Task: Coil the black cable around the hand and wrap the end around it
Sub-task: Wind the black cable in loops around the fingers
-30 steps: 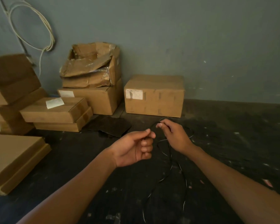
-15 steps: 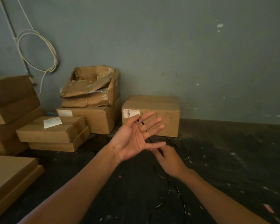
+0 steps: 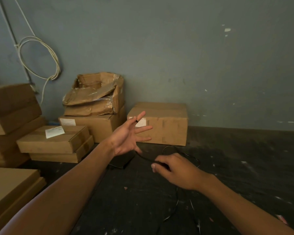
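My left hand point(image 3: 127, 138) is raised with palm up and fingers spread. The thin black cable point(image 3: 145, 157) crosses near its thumb and index finger at the top and leaves under the little-finger side. From there it runs down-right into my right hand point(image 3: 175, 170), which pinches it between thumb and fingers. More cable loops behind the right hand and trails down over the dark floor toward the bottom of the view.
Cardboard boxes stand along the grey wall: a single box point(image 3: 159, 123) behind my left hand, a crushed stack point(image 3: 93, 106) further left, flat boxes point(image 3: 53, 139) and piles at the left edge. A white cable coil point(image 3: 41, 58) hangs on the wall. A dark flat pad point(image 3: 121, 161) lies on the floor.
My left hand went from a loose fist to open with spread fingers and rose. My right hand moved down and right, drawing the cable away from the left hand. The view tilted upward.
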A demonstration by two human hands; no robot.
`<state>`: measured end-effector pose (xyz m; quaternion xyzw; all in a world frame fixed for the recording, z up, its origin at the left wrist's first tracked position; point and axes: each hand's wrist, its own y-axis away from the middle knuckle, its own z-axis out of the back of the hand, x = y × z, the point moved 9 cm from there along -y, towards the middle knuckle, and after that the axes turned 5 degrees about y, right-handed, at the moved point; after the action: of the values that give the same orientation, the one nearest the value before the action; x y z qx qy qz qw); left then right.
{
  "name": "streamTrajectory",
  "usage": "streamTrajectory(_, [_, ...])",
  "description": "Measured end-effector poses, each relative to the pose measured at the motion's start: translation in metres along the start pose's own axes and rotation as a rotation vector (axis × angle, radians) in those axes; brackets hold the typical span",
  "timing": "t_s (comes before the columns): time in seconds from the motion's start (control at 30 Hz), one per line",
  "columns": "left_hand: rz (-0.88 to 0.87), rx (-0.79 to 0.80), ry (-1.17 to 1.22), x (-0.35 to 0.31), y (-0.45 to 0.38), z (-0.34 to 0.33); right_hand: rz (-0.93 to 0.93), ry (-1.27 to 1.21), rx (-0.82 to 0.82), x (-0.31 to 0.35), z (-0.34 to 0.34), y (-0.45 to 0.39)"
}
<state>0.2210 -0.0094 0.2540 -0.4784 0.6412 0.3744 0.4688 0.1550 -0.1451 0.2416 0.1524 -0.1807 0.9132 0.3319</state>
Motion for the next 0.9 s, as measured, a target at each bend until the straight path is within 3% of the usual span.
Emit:
streamTrajectory(0.17, [0.029,-0.089,0.051,0.019,-0.003,0.009,0.007,0.048,-0.025,0.011,0.044,-0.002])
streamTrajectory(0.23, [0.053,-0.049,-0.012,0.026,-0.003,0.001,0.012,0.096,-0.033,0.014,0.061,-0.004])
streamTrajectory(0.53, [0.305,0.529,-0.170,0.053,0.032,-0.080,0.017,0.171,-0.245,0.002,0.132,-0.019])
streamTrajectory(0.77, [0.339,0.809,-0.102,0.043,0.062,-0.117,0.044,0.083,-0.250,-0.003,0.132,-0.021])
streamTrajectory(0.9, [0.296,0.886,-0.040,0.026,0.070,-0.131,0.029,-0.022,-0.232,-0.016,0.124,-0.021])
